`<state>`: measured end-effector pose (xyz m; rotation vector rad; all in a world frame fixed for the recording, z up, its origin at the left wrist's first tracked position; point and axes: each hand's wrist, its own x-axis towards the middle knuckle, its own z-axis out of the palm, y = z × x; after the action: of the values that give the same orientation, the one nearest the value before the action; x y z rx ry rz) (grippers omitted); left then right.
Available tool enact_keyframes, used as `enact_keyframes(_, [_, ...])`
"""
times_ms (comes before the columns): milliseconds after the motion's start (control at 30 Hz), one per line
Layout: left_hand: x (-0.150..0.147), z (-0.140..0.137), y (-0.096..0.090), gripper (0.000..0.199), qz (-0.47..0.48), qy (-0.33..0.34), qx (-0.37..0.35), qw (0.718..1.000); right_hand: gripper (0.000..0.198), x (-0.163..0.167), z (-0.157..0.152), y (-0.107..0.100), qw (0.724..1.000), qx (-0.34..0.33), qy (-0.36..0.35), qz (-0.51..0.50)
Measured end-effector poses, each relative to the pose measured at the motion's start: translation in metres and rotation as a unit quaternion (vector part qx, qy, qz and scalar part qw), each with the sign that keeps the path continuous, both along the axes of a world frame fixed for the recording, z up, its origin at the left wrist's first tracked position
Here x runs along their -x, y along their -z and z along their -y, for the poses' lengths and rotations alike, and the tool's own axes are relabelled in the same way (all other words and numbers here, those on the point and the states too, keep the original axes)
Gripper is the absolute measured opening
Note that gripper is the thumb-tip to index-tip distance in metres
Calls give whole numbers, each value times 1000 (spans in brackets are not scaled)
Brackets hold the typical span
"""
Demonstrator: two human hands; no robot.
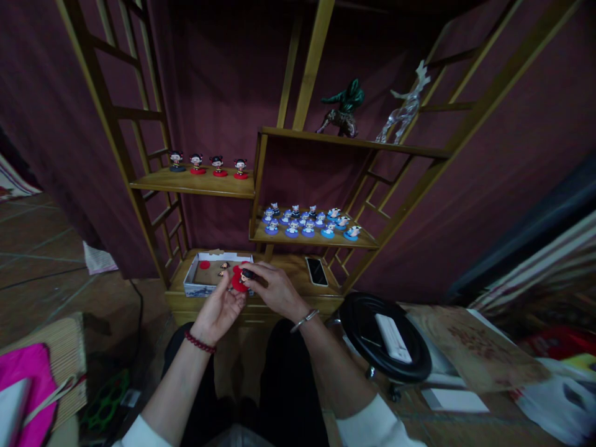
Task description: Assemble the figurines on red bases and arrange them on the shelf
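My left hand (223,310), palm up, grips a red round base (239,284) between thumb and fingers. My right hand (277,288) pinches a small doll figurine (245,274) by its dark hair, and the figurine meets the base. Whether the two are joined cannot be made out. Just behind my left hand, an open white box (193,285) sits on the bottom shelf. Inside it lie a red disc (204,264) and a few small figurine parts (224,266).
Several doll figurines (218,166) stand on the left shelf (195,182). Rows of blue and purple figurines (308,226) fill the middle shelf. Above them are a dark statue (344,108) and a clear deer (404,112). A phone (316,271) lies right; a black stool (358,329) stands nearby.
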<state>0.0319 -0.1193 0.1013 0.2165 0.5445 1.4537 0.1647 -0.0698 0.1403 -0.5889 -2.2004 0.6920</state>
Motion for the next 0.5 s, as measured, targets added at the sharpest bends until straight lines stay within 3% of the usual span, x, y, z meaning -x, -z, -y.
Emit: enact_keyframes(500, [1,6,6,17,25,-11,29,999,31,-1,-2,1,1000,5,-2,3])
